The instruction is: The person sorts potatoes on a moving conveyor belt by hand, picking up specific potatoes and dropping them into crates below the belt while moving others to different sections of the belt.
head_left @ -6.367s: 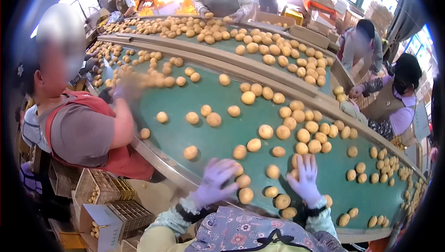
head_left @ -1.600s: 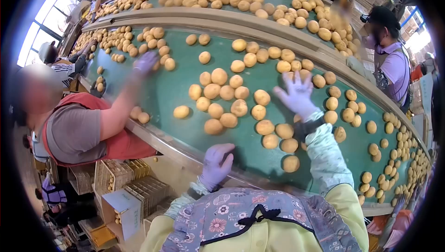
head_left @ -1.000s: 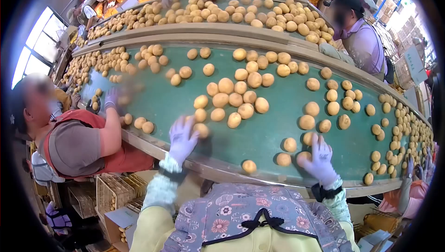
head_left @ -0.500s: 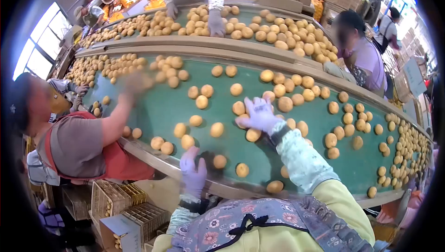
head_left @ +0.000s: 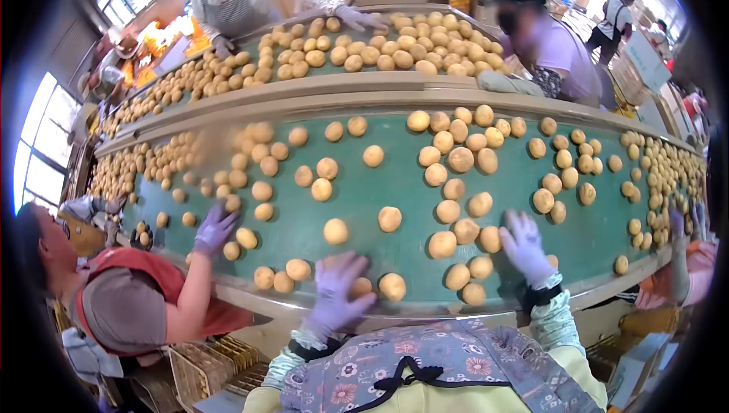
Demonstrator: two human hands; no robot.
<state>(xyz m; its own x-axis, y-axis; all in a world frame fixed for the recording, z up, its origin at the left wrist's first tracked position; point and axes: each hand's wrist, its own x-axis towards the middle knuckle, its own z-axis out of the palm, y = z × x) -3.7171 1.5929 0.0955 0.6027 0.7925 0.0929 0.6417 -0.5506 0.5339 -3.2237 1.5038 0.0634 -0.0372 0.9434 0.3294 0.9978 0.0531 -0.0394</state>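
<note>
Your left grip [head_left: 339, 291] is wide over the near edge of the green conveyor belt [head_left: 300, 212], a potato [head_left: 361, 287] between thumb and fingers. Your right grip [head_left: 525, 249], also wide, is just beside another potato [head_left: 490, 239] on the belt. Past the belt's far rail [head_left: 334, 91] lie more potatoes [head_left: 402, 58].

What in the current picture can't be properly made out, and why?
All in the head view:
- Left hand: fingers smeared by motion blur.
- Potato beside its thumb: partly hidden by that hand.
- Potato beyond the right hand: mostly hidden by it.
- Brown smear over the left-side potatoes: too blurred to identify.
- Blue box, lower left: cut off by the bottom edge.
</note>
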